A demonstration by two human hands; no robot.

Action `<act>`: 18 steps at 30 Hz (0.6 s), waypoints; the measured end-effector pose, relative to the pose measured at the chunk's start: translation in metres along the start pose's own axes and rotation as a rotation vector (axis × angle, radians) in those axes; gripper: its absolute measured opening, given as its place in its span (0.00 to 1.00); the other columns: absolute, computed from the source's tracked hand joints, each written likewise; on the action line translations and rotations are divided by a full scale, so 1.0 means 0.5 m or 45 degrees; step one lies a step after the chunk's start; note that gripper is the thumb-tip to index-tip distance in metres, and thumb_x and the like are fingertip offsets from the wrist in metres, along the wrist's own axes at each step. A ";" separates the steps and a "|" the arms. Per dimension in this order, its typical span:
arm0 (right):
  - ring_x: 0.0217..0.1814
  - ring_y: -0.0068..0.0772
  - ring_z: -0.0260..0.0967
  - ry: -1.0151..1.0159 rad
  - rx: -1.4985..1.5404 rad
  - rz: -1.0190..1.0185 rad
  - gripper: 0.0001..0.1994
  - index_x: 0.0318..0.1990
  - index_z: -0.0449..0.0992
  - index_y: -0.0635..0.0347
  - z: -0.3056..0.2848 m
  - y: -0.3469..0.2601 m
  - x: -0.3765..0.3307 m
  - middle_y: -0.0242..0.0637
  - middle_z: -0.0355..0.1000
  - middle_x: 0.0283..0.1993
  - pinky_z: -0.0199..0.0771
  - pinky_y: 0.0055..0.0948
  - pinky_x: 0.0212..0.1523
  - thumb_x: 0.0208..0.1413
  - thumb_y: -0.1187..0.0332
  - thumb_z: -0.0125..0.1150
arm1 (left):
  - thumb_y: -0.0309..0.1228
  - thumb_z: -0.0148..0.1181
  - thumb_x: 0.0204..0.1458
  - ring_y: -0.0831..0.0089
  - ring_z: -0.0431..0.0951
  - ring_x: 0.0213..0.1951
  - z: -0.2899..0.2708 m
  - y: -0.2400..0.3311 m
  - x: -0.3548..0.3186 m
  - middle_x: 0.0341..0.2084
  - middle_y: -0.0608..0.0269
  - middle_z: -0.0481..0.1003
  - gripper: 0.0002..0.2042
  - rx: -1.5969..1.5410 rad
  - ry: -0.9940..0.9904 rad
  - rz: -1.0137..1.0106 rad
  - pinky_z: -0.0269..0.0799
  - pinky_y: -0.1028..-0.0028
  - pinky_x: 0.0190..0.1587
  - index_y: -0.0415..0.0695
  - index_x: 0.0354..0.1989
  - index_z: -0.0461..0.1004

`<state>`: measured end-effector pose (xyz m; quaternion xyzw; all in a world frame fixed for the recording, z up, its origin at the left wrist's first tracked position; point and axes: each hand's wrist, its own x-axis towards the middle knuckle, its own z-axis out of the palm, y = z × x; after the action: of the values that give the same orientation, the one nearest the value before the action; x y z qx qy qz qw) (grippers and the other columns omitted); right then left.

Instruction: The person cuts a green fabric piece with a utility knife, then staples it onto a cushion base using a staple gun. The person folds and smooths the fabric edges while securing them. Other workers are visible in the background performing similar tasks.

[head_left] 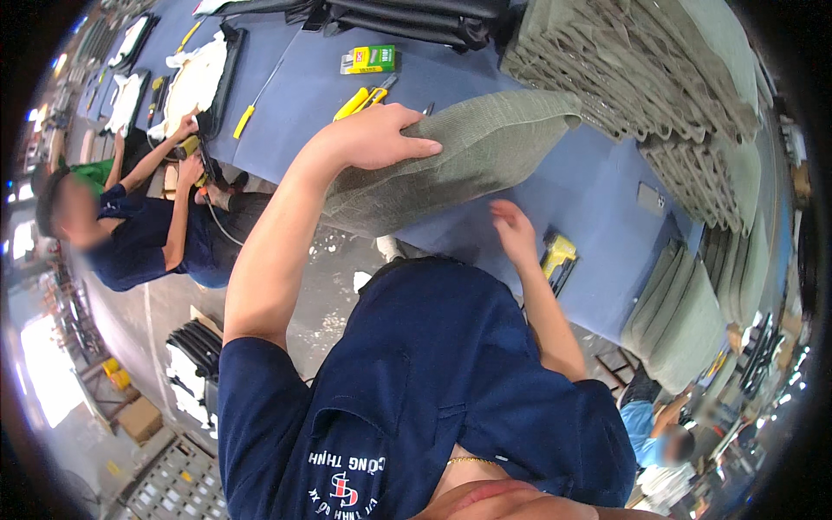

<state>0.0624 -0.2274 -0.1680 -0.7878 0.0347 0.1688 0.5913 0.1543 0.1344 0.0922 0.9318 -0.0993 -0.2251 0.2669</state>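
Observation:
A grey-green fabric-covered pad, like a seat cushion, tilts over the near edge of the blue table. My left hand grips its left part, thumb on the fabric and fingers over the far edge. Apart from the pad, my right hand hangs over the table's near side, fingers loosely bent and holding nothing visible. Just right of it lies a yellow staple gun. Beyond my left hand are yellow-handled pliers and a green-and-yellow box.
Tall stacks of grey-green covered pads fill the right side of the blue table. Black pads are piled at the far edge. A yellow-handled screwdriver lies at left. A co-worker works with a tool at the left; another is at lower right.

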 end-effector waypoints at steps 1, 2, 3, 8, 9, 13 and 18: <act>0.70 0.47 0.77 0.196 -0.354 -0.076 0.23 0.63 0.82 0.60 -0.041 0.065 -0.027 0.44 0.83 0.62 0.75 0.44 0.72 0.58 0.76 0.65 | 0.57 0.66 0.68 0.51 0.84 0.60 -0.001 -0.006 0.000 0.58 0.40 0.84 0.34 -0.046 -0.034 -0.017 0.76 0.59 0.64 0.35 0.67 0.80; 0.74 0.53 0.73 0.394 -0.700 -0.158 0.27 0.66 0.80 0.59 -0.077 0.120 -0.061 0.47 0.81 0.64 0.71 0.48 0.76 0.55 0.76 0.66 | 0.58 0.65 0.68 0.50 0.84 0.61 -0.005 -0.011 0.002 0.58 0.40 0.84 0.35 -0.090 -0.070 -0.034 0.76 0.58 0.65 0.35 0.67 0.79; 0.76 0.58 0.69 0.527 -0.766 -0.074 0.32 0.70 0.77 0.56 -0.102 0.172 -0.099 0.50 0.77 0.67 0.68 0.50 0.78 0.52 0.77 0.66 | 0.58 0.65 0.68 0.50 0.83 0.62 -0.009 -0.016 0.003 0.59 0.40 0.84 0.36 -0.134 -0.111 -0.048 0.76 0.58 0.65 0.35 0.68 0.79; 0.77 0.69 0.65 0.689 -0.785 0.177 0.44 0.79 0.65 0.53 -0.142 0.268 -0.196 0.65 0.64 0.75 0.67 0.57 0.77 0.48 0.77 0.67 | 0.58 0.66 0.67 0.48 0.83 0.64 -0.004 -0.023 0.004 0.60 0.40 0.83 0.37 -0.074 -0.036 0.010 0.76 0.58 0.67 0.36 0.70 0.78; 0.77 0.70 0.65 0.728 -0.815 0.253 0.45 0.79 0.64 0.53 -0.138 0.261 -0.188 0.65 0.65 0.74 0.67 0.58 0.77 0.48 0.77 0.67 | 0.58 0.66 0.67 0.48 0.83 0.64 0.005 -0.027 0.002 0.60 0.40 0.84 0.37 -0.063 -0.006 0.017 0.76 0.58 0.67 0.36 0.70 0.77; 0.62 0.70 0.75 0.819 -0.957 0.457 0.46 0.79 0.55 0.54 -0.127 0.240 -0.160 0.60 0.73 0.62 0.76 0.59 0.67 0.51 0.76 0.70 | 0.61 0.67 0.63 0.42 0.81 0.65 0.003 -0.013 -0.010 0.62 0.39 0.82 0.40 -0.041 0.026 0.006 0.77 0.54 0.69 0.39 0.72 0.77; 0.39 0.46 0.79 0.906 -0.143 0.538 0.36 0.74 0.61 0.55 -0.205 0.263 -0.146 0.41 0.77 0.44 0.82 0.45 0.41 0.60 0.70 0.69 | 0.62 0.69 0.61 0.46 0.83 0.65 0.029 0.009 -0.010 0.62 0.43 0.83 0.40 0.050 0.118 -0.028 0.77 0.52 0.68 0.44 0.73 0.77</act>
<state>-0.0167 -0.3738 -0.2414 -0.8035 0.3884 0.0054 0.4511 0.1430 0.1257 0.0855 0.9474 -0.0809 -0.1826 0.2502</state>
